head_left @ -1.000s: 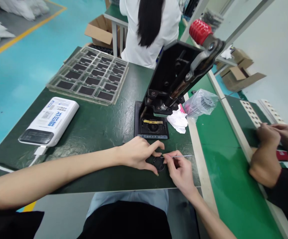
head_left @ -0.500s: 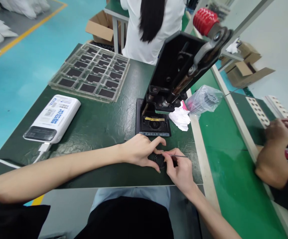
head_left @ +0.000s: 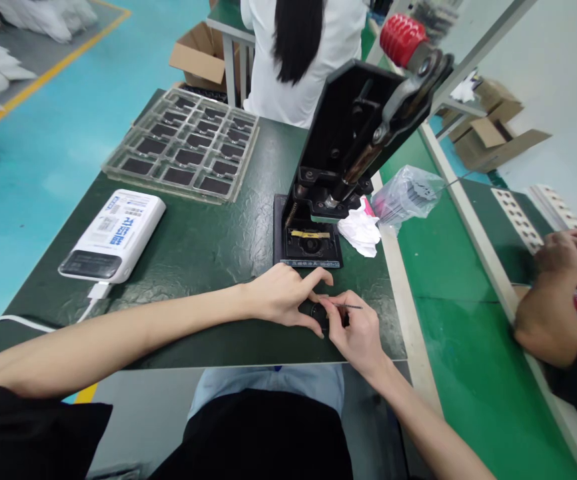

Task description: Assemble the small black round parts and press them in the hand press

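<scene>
Press (head_left: 311, 240) on the counter (head_left: 218, 243) at 12 o'clock from the round part (head_left: 311, 309).
Left fingers (head_left: 320, 275) reach round that part from 9 o'clock, right fingers (head_left: 337, 323) from 4, with a thin rod (head_left: 354, 307) in them. A compartment tray (head_left: 181, 150) lies at 11, the power bank (head_left: 113, 233) at 10, its cable (head_left: 99, 292) at the near end. Tissue (head_left: 359, 230) sits at 1, just beside the press, a bag (head_left: 408, 193) farther out. Beyond the counter, a person (head_left: 281, 87) is at 12; another person's hands (head_left: 563, 257) are between 2 and 3.

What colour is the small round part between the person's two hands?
The small round part is black, seen in the head view, partly covered.
</scene>
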`<action>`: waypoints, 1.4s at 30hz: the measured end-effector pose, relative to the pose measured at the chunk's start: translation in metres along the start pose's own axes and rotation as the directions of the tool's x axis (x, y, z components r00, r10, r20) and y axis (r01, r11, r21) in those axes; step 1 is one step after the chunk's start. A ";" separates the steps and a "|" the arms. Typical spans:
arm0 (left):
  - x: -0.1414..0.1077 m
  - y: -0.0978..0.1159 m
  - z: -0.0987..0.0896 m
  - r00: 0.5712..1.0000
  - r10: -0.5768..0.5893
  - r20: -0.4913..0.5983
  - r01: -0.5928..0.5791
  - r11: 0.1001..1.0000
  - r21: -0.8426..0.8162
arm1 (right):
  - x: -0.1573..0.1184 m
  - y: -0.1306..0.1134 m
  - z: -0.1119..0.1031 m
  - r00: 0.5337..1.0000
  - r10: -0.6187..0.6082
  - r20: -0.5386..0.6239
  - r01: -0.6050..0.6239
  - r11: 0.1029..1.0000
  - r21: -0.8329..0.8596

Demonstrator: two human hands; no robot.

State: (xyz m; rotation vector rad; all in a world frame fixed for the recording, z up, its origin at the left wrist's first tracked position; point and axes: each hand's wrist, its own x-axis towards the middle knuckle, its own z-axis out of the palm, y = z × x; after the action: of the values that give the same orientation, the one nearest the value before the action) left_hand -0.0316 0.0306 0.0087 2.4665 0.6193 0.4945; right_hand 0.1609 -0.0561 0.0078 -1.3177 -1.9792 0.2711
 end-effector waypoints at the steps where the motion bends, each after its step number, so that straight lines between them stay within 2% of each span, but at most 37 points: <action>1: 0.000 0.000 0.000 1.000 -0.003 -0.001 0.003 1.000 0.005 | 0.000 0.000 0.001 1.000 0.002 -0.003 -0.002 1.000 0.004; 5: 0.000 -0.001 0.001 1.000 -0.021 0.000 0.021 1.000 0.004 | 0.000 0.002 0.003 0.996 0.084 0.015 -0.085 0.993 0.078; 8: 0.001 -0.003 0.003 1.000 -0.031 -0.005 0.031 1.000 0.002 | 0.002 0.004 0.000 0.971 0.238 0.030 -0.238 0.942 0.238; 10: 0.001 -0.004 0.004 1.000 -0.027 -0.013 0.027 1.000 0.007 | 0.004 0.006 -0.005 0.934 0.352 -0.065 -0.312 0.890 0.333; 12: 0.001 -0.006 0.005 0.999 -0.013 -0.029 0.013 1.000 0.010 | 0.005 0.009 -0.012 0.897 0.390 -0.210 -0.306 0.888 0.343; 14: -0.001 -0.007 0.005 0.999 0.009 -0.051 -0.008 1.000 0.019 | 0.004 0.012 -0.018 0.910 0.315 -0.270 -0.246 0.934 0.260; 17: -0.003 -0.007 0.005 0.996 0.044 -0.077 -0.040 0.998 0.056 | 0.001 0.016 -0.022 0.967 0.167 -0.193 -0.143 0.981 0.130; 19: -0.005 -0.007 0.005 0.995 0.054 -0.086 -0.047 0.995 0.089 | -0.001 0.017 -0.021 0.979 0.142 -0.148 -0.124 0.985 0.123; 22: -0.007 -0.006 0.004 0.996 0.054 -0.074 -0.045 0.992 0.114 | -0.002 0.016 -0.019 0.971 0.189 -0.144 -0.162 0.970 0.180; 25: -0.007 -0.006 0.003 0.997 0.050 -0.063 -0.044 0.994 0.096 | -0.001 0.011 -0.018 0.935 0.280 -0.219 -0.220 0.939 0.262; 27: -0.007 -0.007 0.003 0.997 0.047 -0.064 -0.042 0.996 0.073 | -0.001 0.008 -0.019 0.912 0.304 -0.276 -0.214 0.926 0.311; 30: -0.007 -0.007 0.003 0.997 0.044 -0.058 -0.042 0.998 0.035 | -0.002 0.006 -0.019 0.925 0.233 -0.302 -0.135 0.940 0.313; 34: -0.006 -0.006 0.002 0.998 0.033 -0.046 -0.032 0.999 0.021 | -0.003 0.006 -0.017 0.952 0.144 -0.270 -0.073 0.964 0.256; 42: -0.005 -0.005 0.001 0.999 0.033 -0.021 -0.032 0.998 0.055 | -0.003 0.006 -0.014 0.963 0.027 -0.267 0.026 0.981 0.193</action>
State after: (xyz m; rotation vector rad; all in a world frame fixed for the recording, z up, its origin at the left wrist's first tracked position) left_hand -0.0369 0.0310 0.0037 2.5296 0.6102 0.5237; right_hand 0.1752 -0.0588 0.0133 -1.1636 -1.6797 0.2645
